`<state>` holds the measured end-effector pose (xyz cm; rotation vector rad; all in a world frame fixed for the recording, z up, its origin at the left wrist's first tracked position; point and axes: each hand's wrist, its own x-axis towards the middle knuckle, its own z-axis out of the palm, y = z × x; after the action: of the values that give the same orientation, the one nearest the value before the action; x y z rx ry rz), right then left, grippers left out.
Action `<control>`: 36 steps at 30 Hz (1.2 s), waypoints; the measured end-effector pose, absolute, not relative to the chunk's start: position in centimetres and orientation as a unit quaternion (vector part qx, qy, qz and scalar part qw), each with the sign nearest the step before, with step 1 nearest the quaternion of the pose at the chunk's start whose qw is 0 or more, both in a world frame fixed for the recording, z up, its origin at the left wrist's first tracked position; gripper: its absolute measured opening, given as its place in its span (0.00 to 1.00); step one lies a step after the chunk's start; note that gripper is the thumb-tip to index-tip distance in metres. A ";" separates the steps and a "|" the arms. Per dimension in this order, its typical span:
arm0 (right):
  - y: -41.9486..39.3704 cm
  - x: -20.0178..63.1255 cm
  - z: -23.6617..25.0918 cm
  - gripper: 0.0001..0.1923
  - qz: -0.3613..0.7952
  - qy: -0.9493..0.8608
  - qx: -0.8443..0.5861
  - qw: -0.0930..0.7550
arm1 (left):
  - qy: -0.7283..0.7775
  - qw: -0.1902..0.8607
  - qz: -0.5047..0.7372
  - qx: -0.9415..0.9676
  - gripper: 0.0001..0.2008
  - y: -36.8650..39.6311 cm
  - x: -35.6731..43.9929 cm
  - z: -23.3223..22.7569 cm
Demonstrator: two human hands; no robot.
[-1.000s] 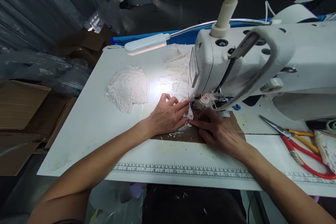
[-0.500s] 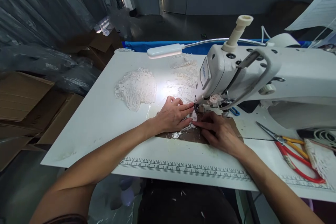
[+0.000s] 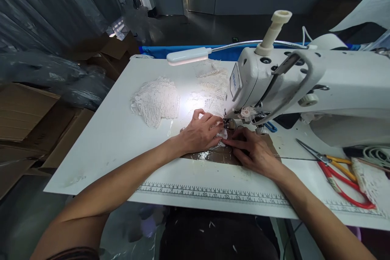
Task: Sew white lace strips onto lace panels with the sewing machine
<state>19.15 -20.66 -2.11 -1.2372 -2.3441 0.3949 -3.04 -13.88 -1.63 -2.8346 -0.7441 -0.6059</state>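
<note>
Lace heap (image 3: 155,99) lies well left of the work, untouched. Left hand (image 3: 199,132) flat, palm down, fingers spread and pointing right, pressing the small lace piece (image 3: 222,135) at the needle foot (image 3: 227,124). Piece sits between both hands, touching each; left hand slightly nearer the needle. Right hand (image 3: 254,150) flat, fingers extended leftward onto the piece edge, nothing gripped. Sewing machine (image 3: 304,85) head directly above; scissors (image 3: 338,170) far right
</note>
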 end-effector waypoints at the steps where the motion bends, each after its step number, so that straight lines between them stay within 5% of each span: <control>1: -20.6 19.1 -2.1 0.19 0.142 -0.852 -0.449 0.230 | -0.233 0.078 -0.214 -0.946 0.10 -13.9 -3.0 -1.7; 27: -20.1 18.6 -2.5 0.20 0.051 -0.837 -0.495 0.228 | -0.300 0.102 -0.184 -0.930 0.10 -13.7 -1.9 -1.8; 36: -20.3 19.6 -2.0 0.20 0.192 -0.770 -0.535 0.290 | -0.315 0.097 -0.191 -0.925 0.11 -14.1 -1.6 -1.8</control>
<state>19.56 -20.25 -2.04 -1.4280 -2.0530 0.5112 -1.56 -14.07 -1.85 -2.7386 -0.9330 -0.5670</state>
